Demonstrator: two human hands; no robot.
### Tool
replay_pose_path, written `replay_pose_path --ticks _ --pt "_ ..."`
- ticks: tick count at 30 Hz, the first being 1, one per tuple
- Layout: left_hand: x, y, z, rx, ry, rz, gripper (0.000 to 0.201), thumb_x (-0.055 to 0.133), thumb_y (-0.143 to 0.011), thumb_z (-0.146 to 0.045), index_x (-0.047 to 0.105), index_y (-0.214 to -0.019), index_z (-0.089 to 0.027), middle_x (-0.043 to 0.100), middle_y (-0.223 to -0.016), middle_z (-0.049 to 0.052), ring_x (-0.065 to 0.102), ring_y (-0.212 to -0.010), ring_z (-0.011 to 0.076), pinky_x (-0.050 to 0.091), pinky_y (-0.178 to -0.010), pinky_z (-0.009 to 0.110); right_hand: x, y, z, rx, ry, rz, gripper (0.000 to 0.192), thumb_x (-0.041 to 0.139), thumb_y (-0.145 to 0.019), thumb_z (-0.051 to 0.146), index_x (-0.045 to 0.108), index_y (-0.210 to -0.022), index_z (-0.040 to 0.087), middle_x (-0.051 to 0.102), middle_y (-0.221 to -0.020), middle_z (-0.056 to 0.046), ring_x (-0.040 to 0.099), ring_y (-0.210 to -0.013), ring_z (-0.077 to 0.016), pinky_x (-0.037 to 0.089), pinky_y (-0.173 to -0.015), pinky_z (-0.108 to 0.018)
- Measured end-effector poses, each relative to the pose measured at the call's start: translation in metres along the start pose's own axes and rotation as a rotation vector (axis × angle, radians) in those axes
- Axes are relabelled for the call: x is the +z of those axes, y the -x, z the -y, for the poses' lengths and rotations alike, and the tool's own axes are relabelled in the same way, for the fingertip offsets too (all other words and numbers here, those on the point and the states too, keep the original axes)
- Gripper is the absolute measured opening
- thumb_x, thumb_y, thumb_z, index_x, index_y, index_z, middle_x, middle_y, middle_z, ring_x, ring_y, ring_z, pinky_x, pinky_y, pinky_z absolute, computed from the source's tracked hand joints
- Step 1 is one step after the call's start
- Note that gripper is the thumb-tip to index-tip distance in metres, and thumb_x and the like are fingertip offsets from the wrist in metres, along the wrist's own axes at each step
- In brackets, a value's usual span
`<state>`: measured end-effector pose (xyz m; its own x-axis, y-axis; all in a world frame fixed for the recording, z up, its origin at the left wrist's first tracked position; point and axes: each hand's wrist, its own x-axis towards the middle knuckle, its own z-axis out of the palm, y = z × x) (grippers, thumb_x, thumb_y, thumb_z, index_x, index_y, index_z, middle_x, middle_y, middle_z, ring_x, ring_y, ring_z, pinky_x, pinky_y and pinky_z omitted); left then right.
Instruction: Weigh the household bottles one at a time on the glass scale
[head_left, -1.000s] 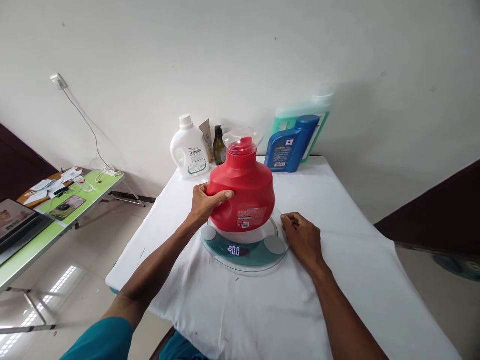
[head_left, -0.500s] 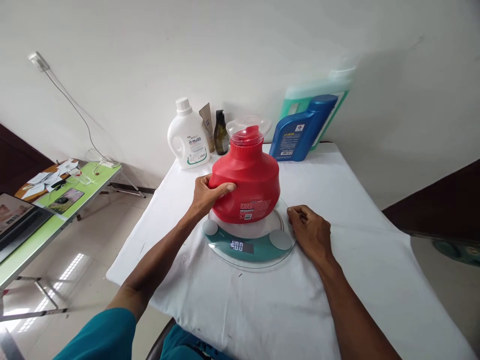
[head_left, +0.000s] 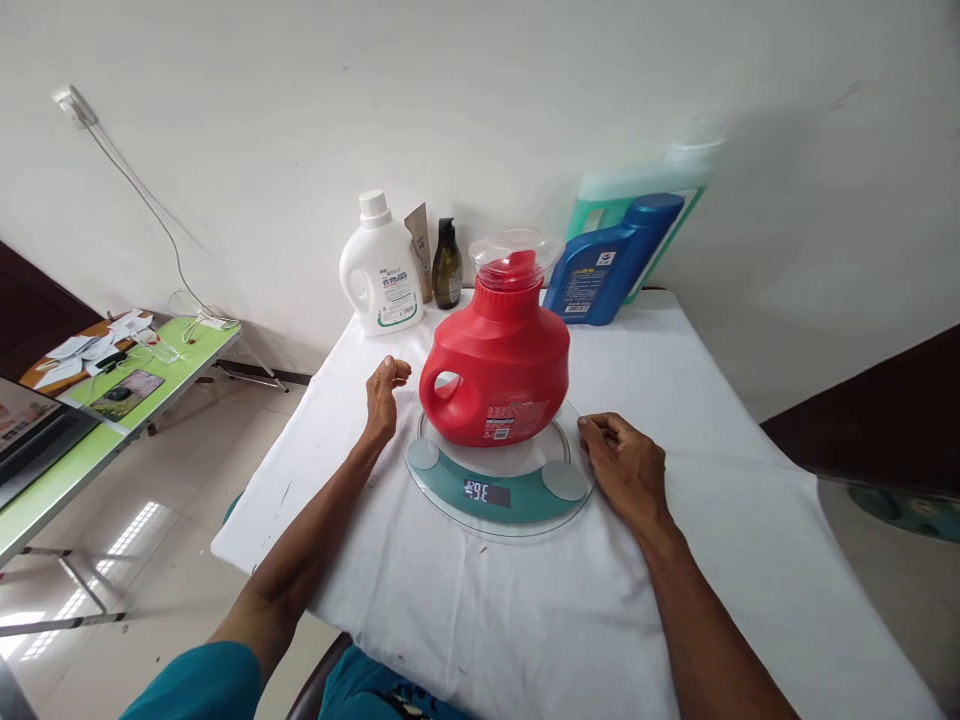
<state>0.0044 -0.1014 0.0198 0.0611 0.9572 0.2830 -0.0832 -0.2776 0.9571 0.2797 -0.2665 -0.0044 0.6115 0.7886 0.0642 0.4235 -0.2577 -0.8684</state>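
Observation:
A large red jug (head_left: 502,360) with a side handle and a clear plastic dome over its cap stands upright on a round glass scale (head_left: 487,495). The lit display appears upside down from here. My left hand (head_left: 382,400) is held just left of the handle, apart from it, with fingers slightly bent and nothing in them. At the right rim of the scale rests my right hand (head_left: 624,465), its fingers curled in and thumb against them. Whether those fingertips pinch the glass edge cannot be made out.
Along the wall stand a white detergent bottle (head_left: 382,265), a beige tube (head_left: 418,250), a dark pump bottle (head_left: 447,265), a blue bottle (head_left: 615,262) and a green jug (head_left: 694,180). They share the white-clothed table (head_left: 750,520). A green table (head_left: 180,350) is at left.
My left hand has let go of the red jug and drawn back to the left, uncovering the handle. The scale's reading has changed from zero. My right hand stays at the rim.

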Motion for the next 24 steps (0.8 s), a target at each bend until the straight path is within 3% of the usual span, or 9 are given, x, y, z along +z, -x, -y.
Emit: replay_pose_path --ticks 6,24 --pt "-0.005 -0.003 0.022 -0.154 0.035 0.036 0.066 0.043 -0.092 -0.079 0.066 -0.083 -0.018 0.069 -0.09 0.01 0.064 -0.087 0.0219 0.051 -0.081 0.036 -0.001 0.002 0.001 -0.016 -0.001 -0.012 0.034 0.053 -0.085 0.055 0.066 -0.082 0.024 0.068 -0.069 -0.003 0.062 -0.064 -0.0233 0.047 -0.068 -0.036" --pt "-0.006 -0.003 0.031 -0.154 -0.025 0.062 0.068 0.041 -0.092 -0.081 0.066 -0.087 -0.018 0.069 -0.093 0.012 0.064 -0.086 0.0224 0.052 -0.082 0.038 -0.001 0.001 -0.002 -0.01 0.019 -0.004 0.035 0.053 -0.086 0.056 0.066 -0.083 0.024 0.069 -0.07 -0.003 0.064 -0.066 -0.0241 0.048 -0.07 -0.037"
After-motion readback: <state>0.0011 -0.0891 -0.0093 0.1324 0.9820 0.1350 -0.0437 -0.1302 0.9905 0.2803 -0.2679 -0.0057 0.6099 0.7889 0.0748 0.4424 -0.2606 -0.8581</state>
